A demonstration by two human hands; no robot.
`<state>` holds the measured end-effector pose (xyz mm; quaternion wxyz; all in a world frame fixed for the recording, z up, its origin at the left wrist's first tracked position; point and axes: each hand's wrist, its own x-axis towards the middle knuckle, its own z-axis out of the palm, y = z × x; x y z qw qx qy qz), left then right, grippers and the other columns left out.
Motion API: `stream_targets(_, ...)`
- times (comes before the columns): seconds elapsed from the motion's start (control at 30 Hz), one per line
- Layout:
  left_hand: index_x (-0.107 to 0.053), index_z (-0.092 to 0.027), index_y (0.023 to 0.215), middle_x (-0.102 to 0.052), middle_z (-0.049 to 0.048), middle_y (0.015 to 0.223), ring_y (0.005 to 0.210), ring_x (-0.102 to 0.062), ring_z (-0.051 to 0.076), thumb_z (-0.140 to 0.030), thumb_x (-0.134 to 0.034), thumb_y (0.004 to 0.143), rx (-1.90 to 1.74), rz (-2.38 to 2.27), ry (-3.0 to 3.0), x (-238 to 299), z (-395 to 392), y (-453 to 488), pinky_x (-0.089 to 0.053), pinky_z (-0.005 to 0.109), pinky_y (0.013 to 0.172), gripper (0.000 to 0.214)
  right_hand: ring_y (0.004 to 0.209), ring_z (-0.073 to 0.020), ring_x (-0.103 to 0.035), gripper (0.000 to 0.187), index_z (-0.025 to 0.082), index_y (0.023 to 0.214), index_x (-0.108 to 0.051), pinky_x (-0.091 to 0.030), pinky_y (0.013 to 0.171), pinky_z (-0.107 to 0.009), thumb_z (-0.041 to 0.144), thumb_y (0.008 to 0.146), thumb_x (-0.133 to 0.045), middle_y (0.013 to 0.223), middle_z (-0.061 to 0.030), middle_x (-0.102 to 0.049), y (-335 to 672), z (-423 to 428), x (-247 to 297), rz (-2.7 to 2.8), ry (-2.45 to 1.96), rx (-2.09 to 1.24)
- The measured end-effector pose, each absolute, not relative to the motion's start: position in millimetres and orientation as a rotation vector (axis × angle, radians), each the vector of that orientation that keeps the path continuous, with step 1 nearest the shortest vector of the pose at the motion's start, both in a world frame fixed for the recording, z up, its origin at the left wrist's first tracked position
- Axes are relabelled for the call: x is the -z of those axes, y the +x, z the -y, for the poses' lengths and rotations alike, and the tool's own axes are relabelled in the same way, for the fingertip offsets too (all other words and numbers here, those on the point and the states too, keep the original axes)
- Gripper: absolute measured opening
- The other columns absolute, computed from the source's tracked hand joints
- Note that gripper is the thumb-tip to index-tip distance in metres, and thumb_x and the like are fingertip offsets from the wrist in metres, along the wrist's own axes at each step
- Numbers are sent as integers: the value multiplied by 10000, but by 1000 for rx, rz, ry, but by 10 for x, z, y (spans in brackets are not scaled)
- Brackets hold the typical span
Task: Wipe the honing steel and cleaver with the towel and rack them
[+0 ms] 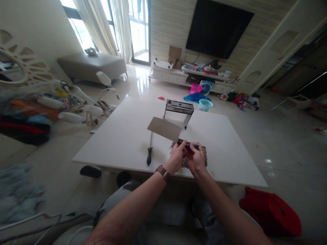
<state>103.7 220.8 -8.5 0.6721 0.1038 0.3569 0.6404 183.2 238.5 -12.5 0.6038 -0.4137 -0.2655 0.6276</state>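
Note:
A cleaver (165, 129) with a wide grey blade points left and away from me above the table. Both of my hands are closed around its black handle: my left hand (178, 157) near the blade, my right hand (197, 157) toward the handle's end. Below them a patterned cloth (205, 160) lies on the table, partly covered by the hands. A honing steel (149, 156) with a black handle rests left of my hands. Just beyond the blade stands a knife block (179, 106) with a slotted dark top and pale see-through sides.
The white table (122, 136) has its near edge close to my legs. Beyond it are a teal basket (205, 104) and a pink basket (196, 88). A red stool or bag (270, 211) sits on the floor at right. A lamp with white shades (70, 117) is at left.

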Motion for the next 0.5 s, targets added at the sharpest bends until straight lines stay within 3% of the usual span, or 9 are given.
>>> stream_targets(0.17, -624, -151, 1007, -757, 103, 1049, 895, -718, 163, -299, -758, 882, -1466, -872, 157, 98, -2300, 972, -564, 284, 815, 236, 744, -157, -687, 457, 247, 855, -577, -583, 637, -267, 415, 621, -932, 874, 33, -710, 1883, -2359, 248, 863, -1143, -1406)
stream_targets(0.27, -549, -178, 1016, -754, 78, 949, 881, -733, 177, -291, -721, 908, -1471, -936, 220, 33, -2334, 864, -568, 306, 812, 233, 824, -174, -662, 409, 223, 858, -637, -528, 679, -254, 493, 666, -876, 867, 1, -696, 2146, -2592, 239, 1118, -1281, -1347)
stream_targets(0.37, -491, -203, 1014, -673, -13, 752, 723, -716, 156, -299, -665, 943, -1500, -1010, 327, -23, -2353, 718, -559, 285, 725, 211, 857, -180, -634, 301, 225, 818, -648, -502, 735, -258, 369, 658, -859, 861, -5, -688, 2583, -2891, 271, 1216, -1569, -1093)
stream_targets(0.5, -461, -215, 953, -558, -76, 641, 522, -591, 94, -334, -661, 939, -1549, -1094, 464, -52, -2369, 528, -484, 217, 574, 234, 691, -149, -572, 244, 226, 743, -581, -441, 620, -247, 235, 660, -811, 664, 40, -606, 3064, -3090, 418, 972, -1905, -1097)
